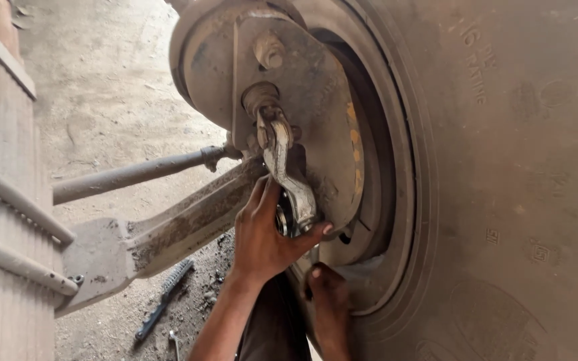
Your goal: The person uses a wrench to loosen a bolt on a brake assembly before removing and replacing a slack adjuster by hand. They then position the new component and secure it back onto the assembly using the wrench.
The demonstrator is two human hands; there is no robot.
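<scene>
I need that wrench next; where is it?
Head view, centre: the wrench hangs from a bolt on the hub plate, its lower end gripped by the left hand.

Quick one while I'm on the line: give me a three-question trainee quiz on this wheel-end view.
1. True or false: the left hand grips the lower end of the metal lever arm.
2. Where does the right hand rest? A) on the steering rod B) low against the inner wheel rim C) on the ground
3. What lies on the dirt floor below the axle beam?

Key: 1 true; 2 B; 3 a dark hand tool, exact type unclear.
</scene>
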